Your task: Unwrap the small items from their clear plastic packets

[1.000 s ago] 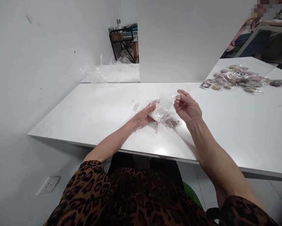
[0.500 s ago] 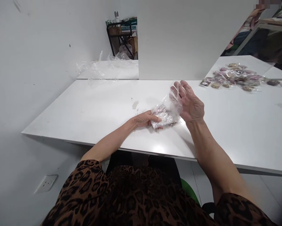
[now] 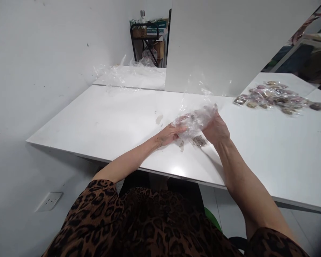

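Note:
A crumpled clear plastic bag (image 3: 194, 123) is spread between my hands just above the white table (image 3: 117, 125). My left hand (image 3: 173, 132) grips its left side, the thumb lying over the film and the other fingers partly behind it. On the opposite side, my right hand (image 3: 216, 128) has its fingers curled at the plastic, which partly covers them. Below the bag, a small flat packet with brownish contents (image 3: 199, 141) lies on the tabletop, close to my right wrist.
Several clear-wrapped brown and pinkish pieces (image 3: 278, 96) are heaped at the right back. Loose clear film (image 3: 117, 76) lies at the left back. A white upright panel (image 3: 211, 46) stands behind the table, and a black rack (image 3: 147, 37) is beyond it.
My right hand has come down and turned in toward the plastic, its fingers no longer raised. The bag is more spread out, and the brownish packet beneath it is now plainly visible.

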Motion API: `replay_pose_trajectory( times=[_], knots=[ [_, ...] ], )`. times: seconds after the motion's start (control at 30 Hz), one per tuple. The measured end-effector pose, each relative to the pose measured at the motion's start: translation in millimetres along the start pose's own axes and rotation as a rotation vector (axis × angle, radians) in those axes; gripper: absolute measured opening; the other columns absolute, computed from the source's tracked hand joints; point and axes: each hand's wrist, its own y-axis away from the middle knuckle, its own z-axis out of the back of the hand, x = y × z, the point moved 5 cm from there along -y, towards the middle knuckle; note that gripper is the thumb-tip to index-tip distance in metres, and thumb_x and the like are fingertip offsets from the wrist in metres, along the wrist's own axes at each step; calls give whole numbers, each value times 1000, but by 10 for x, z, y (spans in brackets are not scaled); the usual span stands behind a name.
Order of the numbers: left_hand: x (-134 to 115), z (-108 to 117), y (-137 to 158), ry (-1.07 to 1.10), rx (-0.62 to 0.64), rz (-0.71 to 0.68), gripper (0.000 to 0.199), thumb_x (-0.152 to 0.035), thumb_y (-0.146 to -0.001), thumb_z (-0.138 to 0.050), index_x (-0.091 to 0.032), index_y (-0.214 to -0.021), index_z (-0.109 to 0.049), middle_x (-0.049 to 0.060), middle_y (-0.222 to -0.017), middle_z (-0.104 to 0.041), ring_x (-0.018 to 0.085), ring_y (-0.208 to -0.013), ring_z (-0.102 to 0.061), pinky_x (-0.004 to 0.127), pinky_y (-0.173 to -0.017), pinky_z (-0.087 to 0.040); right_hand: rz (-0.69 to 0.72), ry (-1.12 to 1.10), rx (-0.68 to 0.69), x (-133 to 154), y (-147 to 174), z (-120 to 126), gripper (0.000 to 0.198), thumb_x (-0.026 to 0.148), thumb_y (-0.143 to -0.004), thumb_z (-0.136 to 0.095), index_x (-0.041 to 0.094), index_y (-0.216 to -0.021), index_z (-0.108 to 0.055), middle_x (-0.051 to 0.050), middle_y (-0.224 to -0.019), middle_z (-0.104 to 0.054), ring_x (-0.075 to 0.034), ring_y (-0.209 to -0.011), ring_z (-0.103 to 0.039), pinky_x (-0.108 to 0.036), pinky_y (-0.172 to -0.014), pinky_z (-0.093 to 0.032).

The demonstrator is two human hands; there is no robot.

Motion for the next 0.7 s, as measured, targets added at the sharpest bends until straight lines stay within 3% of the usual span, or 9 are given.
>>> replay_pose_trajectory(
  times=[0.13,0.23,0.33,0.43,0.57,0.63,0.7],
  knots=[
    [32,-10,18,-4,41,6,60,-17,-84,-78,-31,-141,-64,5,-124,-76,16,-107,-72,37,-107,-53,21,3,16,-83,-66,74,67,92,-78,-48,32,-106,-62,-10,-118,-71,-34,-119,-67,-56,-86,-62],
    [17,-7,15,22,16,-23,62,-17,-85,-77,-33,-143,-62,3,-128,-73,17,-110,-71,40,-106,-53,-21,19,57,-145,-79,88,70,92,-75,-49,31,-108,-62,-12,-112,-72,-36,-112,-69,-60,-83,-62],
    [-6,-15,25,17,-6,-35,66,-14,-82,-79,-35,-142,-63,3,-131,-72,19,-114,-70,42,-108,-51,-89,-1,65,-211,-56,48,59,81,-78,-60,29,-105,-65,-10,-111,-74,-35,-111,-70,-58,-84,-62],
    [-30,-77,61,-12,65,-15,68,-14,-79,-82,-33,-142,-64,8,-139,-68,26,-125,-65,42,-107,-50,-72,35,35,-251,-65,48,42,62,-76,-73,29,-100,-66,-7,-111,-76,-32,-109,-71,-53,-90,-62],
    [-62,-119,78,87,170,60,67,-47,-83,-82,-27,-144,-61,17,-145,-63,38,-133,-60,51,-101,-53,89,-2,-116,-194,-88,158,43,52,-69,-84,31,-100,-63,-2,-104,-75,-27,-102,-73,-48,-94,-60],
    [-59,-73,46,146,147,120,71,-66,-84,-73,-22,-140,-62,19,-136,-67,38,-126,-64,56,-98,-55,178,-31,-173,-114,-50,172,47,47,-66,-88,33,-102,-61,0,-103,-74,-24,-102,-74,-45,-95,-60],
    [-40,-11,4,172,98,169,71,-73,-86,-64,-20,-134,-64,18,-126,-71,36,-116,-69,58,-94,-57,242,4,-157,-22,14,111,50,44,-65,-90,33,-102,-59,1,-103,-73,-23,-102,-73,-45,-97,-60]
  ],
)
